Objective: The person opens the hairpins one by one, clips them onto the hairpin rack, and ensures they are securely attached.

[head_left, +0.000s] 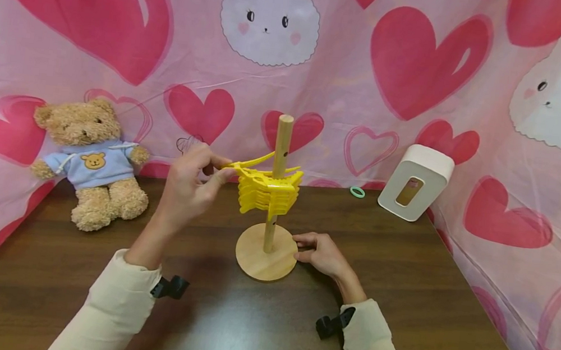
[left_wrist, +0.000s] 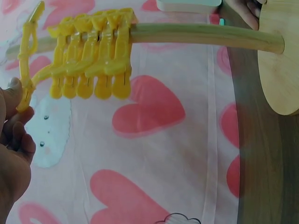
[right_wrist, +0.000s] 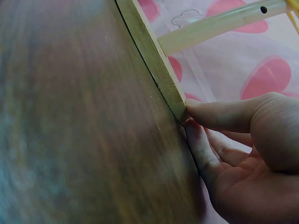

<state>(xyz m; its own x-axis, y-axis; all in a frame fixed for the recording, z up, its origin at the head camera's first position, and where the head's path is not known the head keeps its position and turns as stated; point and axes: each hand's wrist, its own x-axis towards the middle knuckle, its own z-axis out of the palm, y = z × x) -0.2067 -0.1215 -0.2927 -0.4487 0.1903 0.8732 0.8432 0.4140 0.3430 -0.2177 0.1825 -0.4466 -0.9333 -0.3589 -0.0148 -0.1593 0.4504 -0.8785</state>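
A wooden post [head_left: 282, 141] stands upright on a round wooden base [head_left: 252, 257]. Several yellow plastic clips [head_left: 268, 199] are stacked along its middle, gripping round it. Just above them, my left hand [head_left: 191, 180] pinches the near end of another yellow clip [left_wrist: 25, 60] between thumb and fingers. In the head view, that clip's two long arms spread apart, one on each side of the post. My right hand [head_left: 323, 255] pinches the right rim of the base; the right wrist view shows thumb and forefinger [right_wrist: 224, 114] at its edge.
A teddy bear [head_left: 91, 159] in a blue top sits at the back left of the brown table [head_left: 225, 327]. At the back right are a small green ring [head_left: 357, 192] and a white box [head_left: 416, 182] with a slot. A pink heart-patterned cloth [head_left: 340, 85] hangs behind.
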